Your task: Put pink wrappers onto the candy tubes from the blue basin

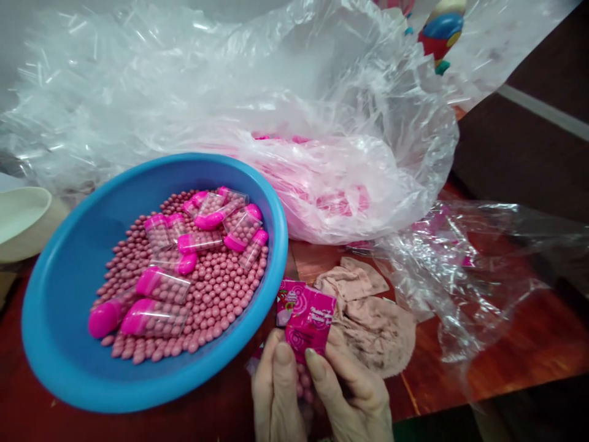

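A magenta printed label [309,319] with pale lettering is pinched between both hands at the front. My left hand [280,383] grips its lower left side, thumb on top. On the lower right corner presses the thumb of my right hand [347,390], fingers closed behind it. Pink candy balls [304,385] show between the hands, and whatever holds them is mostly hidden. Left of the hands stands a blue basin [55,368] with many loose pink balls [216,301]. Several clear tubes [168,285] with magenta caps, filled with the balls, lie on them.
Behind the basin spreads a large clear plastic bag [151,92] of transparent tubes. A second bag [340,190] holds magenta pieces. Crumpled beige cloth [381,331] lies right of the hands, on the reddish table [515,362]. A white scoop-like container [23,224] is at far left.
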